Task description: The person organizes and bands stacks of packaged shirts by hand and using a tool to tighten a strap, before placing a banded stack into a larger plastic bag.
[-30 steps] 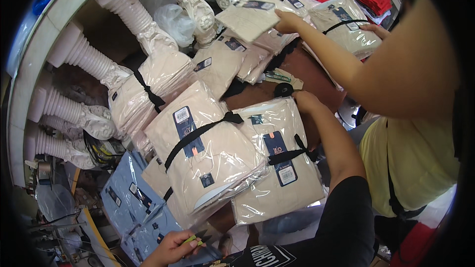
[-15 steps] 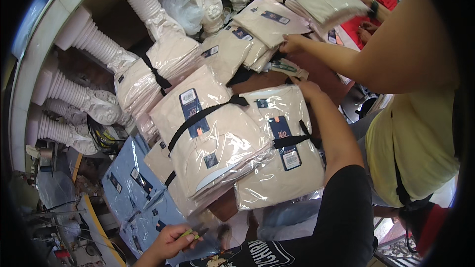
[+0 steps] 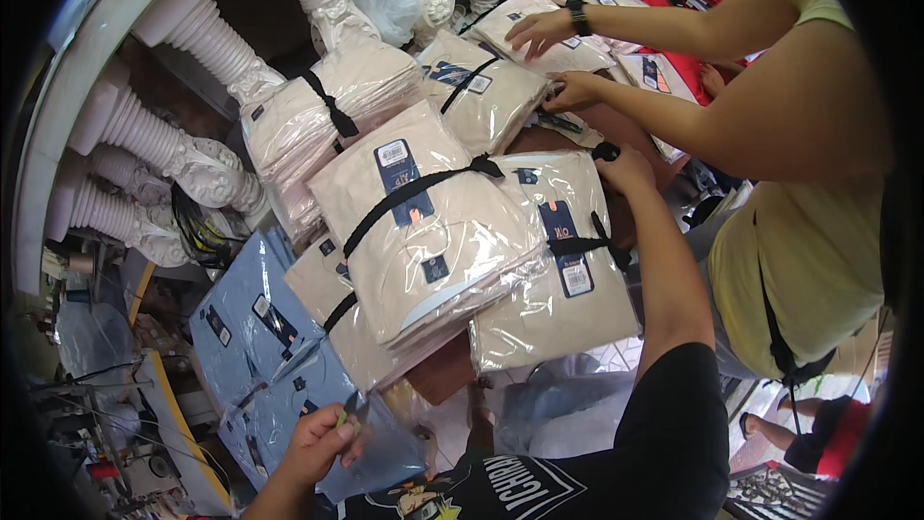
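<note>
My left hand (image 3: 320, 445) is closed around small yellow-green thread snips (image 3: 352, 411), dark blades pointing up, over the blue bagged garments (image 3: 308, 414). Farther right, my right hand (image 3: 628, 171) pinches a bunched black strip (image 3: 604, 151) beside a cream bundle (image 3: 553, 327) in clear plastic. That bundle has dark blue tags and a knotted black tie. Left of it, overlapping it, a thick cream stack (image 3: 433, 279) is bound with another black strip. A co-worker's hand (image 3: 576, 91) touches a tied cream bundle (image 3: 481, 106); their other hand (image 3: 539, 34) hovers over cream packs behind it.
Another tied cream stack (image 3: 337, 96) stands at the far left of the pile. White carved columns (image 3: 207, 169) line the back and left. A sewing machine (image 3: 149, 477) sits at lower left. The co-worker in a yellow shirt (image 3: 780, 279) stands close on the right.
My left hand has turned the snips upward. The black strip now shows plainly in my right hand. The co-worker's raised bundle is gone from the air; one hand now reaches over the packs.
</note>
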`<state>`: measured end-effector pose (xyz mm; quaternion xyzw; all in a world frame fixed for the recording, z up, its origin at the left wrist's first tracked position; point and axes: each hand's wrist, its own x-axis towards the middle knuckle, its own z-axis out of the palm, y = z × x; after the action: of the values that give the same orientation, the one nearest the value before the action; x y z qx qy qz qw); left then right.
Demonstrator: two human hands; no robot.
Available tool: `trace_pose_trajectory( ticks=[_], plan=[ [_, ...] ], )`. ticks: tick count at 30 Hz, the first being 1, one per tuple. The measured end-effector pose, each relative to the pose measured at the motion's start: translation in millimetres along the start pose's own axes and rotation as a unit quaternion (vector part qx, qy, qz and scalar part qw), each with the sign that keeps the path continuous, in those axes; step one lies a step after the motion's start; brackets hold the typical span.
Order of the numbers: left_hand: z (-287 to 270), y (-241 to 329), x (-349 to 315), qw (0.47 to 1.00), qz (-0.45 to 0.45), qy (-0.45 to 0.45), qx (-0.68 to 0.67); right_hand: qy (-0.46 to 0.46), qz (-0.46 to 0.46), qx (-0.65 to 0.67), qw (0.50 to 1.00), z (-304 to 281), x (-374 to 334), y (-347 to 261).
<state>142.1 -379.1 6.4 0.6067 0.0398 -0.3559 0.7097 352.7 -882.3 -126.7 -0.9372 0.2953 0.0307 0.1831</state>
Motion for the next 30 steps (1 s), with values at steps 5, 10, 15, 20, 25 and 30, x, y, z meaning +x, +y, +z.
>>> trace_pose_trajectory(
  ticks=[5, 10, 15, 20, 25, 30],
  plan=[
    [-6, 12, -10, 0.996, 0.074, -0.044, -0.026, 0.103, -0.009, 0.031, 0.994, -37, -85, 6],
    [-31, 19, -32, 0.977, 0.183, -0.056, -0.099, 0.189, -0.092, 0.077, 0.975, -102, -217, -61],
    [-40, 28, -55, 0.95, 0.257, 0.004, -0.18, 0.07, -0.184, 0.25, 0.948, -136, -330, -123],
    [-74, -9, -62, 0.966, 0.211, -0.031, -0.146, -0.018, -0.266, 0.226, 0.937, -90, -403, -160],
    [-76, -51, -63, 0.996, 0.04, -0.032, -0.068, -0.095, -0.221, 0.135, 0.961, 26, -412, -145],
    [-52, -98, -18, 0.989, 0.109, 0.051, 0.09, -0.249, -0.053, 0.363, 0.896, 79, -411, -127]
  ],
)
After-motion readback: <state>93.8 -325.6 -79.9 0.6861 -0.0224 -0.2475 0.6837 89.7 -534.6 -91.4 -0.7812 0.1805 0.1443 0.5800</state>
